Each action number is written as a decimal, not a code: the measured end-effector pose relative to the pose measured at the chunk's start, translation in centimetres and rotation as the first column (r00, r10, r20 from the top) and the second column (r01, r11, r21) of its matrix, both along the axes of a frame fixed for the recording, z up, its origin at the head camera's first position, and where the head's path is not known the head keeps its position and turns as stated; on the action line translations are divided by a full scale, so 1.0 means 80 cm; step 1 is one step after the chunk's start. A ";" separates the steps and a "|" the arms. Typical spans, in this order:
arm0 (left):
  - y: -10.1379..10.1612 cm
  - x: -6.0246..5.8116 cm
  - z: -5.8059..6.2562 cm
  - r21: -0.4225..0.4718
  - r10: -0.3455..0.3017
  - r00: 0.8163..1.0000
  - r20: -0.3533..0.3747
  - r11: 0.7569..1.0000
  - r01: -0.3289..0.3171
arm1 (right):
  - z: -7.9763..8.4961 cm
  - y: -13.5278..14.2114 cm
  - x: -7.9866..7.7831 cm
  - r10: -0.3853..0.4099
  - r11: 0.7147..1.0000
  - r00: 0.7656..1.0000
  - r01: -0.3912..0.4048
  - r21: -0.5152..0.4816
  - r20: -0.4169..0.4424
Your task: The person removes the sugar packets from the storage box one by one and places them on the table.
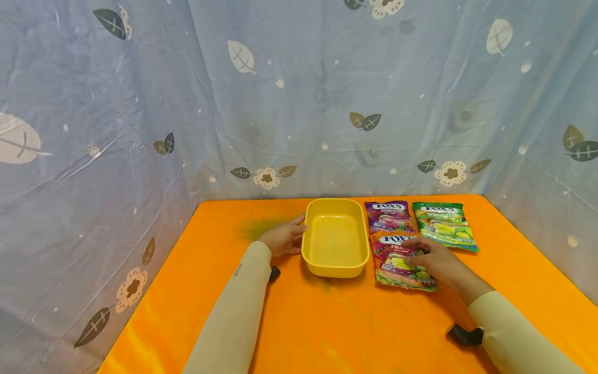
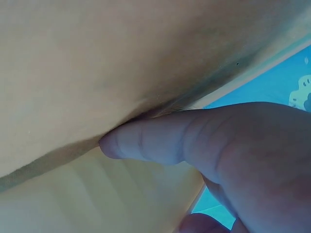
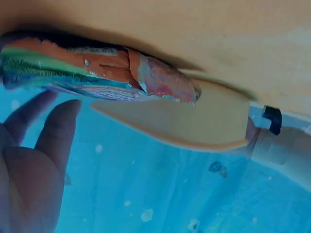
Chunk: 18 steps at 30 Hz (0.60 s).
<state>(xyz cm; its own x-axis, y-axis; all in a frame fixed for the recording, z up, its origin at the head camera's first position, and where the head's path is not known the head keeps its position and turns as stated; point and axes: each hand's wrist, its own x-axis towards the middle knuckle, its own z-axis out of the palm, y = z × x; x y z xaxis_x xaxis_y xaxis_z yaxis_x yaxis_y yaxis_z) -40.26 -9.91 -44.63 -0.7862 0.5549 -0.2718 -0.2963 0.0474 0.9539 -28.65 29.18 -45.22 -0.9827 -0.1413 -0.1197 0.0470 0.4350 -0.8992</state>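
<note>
My left hand (image 1: 282, 239) rests against the left side of a yellow plastic tub (image 1: 336, 271), its fingers by the rim. In the left wrist view the straight thumb (image 2: 160, 141) touches the pale outer wall of the tub (image 2: 97, 194), low down near the tabletop. Over a red and orange FOX'S fruits candy bag (image 1: 390, 259) hovers my right hand (image 1: 441, 262). The right wrist view shows its fingers (image 3: 58, 131) spread beside the candy bag (image 3: 107, 73), not curled round it; whether one fingertip touches it I cannot tell. The bag lies flat, right of the tub.
A purple FOX'S berries bag (image 1: 390, 217) lies behind the fruits bag, with a green FOX'S bag (image 1: 446, 226) to its right. All stand on an orange-covered table (image 1: 327, 327). A blue patterned curtain (image 1: 303, 114) hangs behind and along both sides.
</note>
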 end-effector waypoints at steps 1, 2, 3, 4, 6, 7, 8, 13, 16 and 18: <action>0.000 0.000 0.000 -0.003 -0.002 1.000 -0.006 1.000 0.002 | 0.000 0.001 0.000 -0.004 0.999 1.000 0.006 0.052 -0.028; 0.000 0.001 0.001 -0.011 -0.004 1.000 -0.015 1.000 0.003 | -0.001 0.001 0.000 -0.005 0.996 0.998 0.010 0.090 -0.056; 0.000 0.001 0.001 -0.017 -0.003 1.000 -0.021 1.000 0.003 | -0.001 0.002 0.001 -0.003 0.992 0.996 0.014 0.127 -0.089; 0.000 0.002 0.002 -0.024 -0.005 1.000 -0.026 1.000 0.004 | -0.002 0.002 0.001 -0.003 0.987 0.993 0.022 0.162 -0.119; -0.001 0.004 0.002 -0.034 -0.010 0.999 -0.033 0.999 0.009 | -0.003 0.002 0.002 -0.004 0.974 0.984 0.044 0.222 -0.179; -0.001 0.005 0.002 -0.037 -0.011 0.999 -0.036 0.999 0.010 | -0.002 0.002 0.003 -0.006 0.968 0.980 0.055 0.243 -0.200; -0.002 0.006 0.002 -0.042 -0.008 0.999 -0.038 0.999 0.006 | -0.001 0.001 0.003 -0.008 0.963 0.976 0.066 0.260 -0.218; -0.005 0.012 0.006 -0.153 0.004 0.994 -0.113 0.988 -0.022 | 0.014 -0.005 0.001 -0.042 0.958 0.963 0.115 0.264 -0.268; -0.008 0.017 0.014 -0.413 -0.074 0.939 -0.336 0.908 -0.077 | 0.028 -0.013 -0.002 -0.045 0.959 0.952 0.126 0.253 -0.303; -0.008 0.020 0.021 -0.584 -0.169 0.864 -0.475 0.795 -0.166 | 0.038 -0.021 -0.006 -0.023 0.947 0.938 0.132 0.294 -0.346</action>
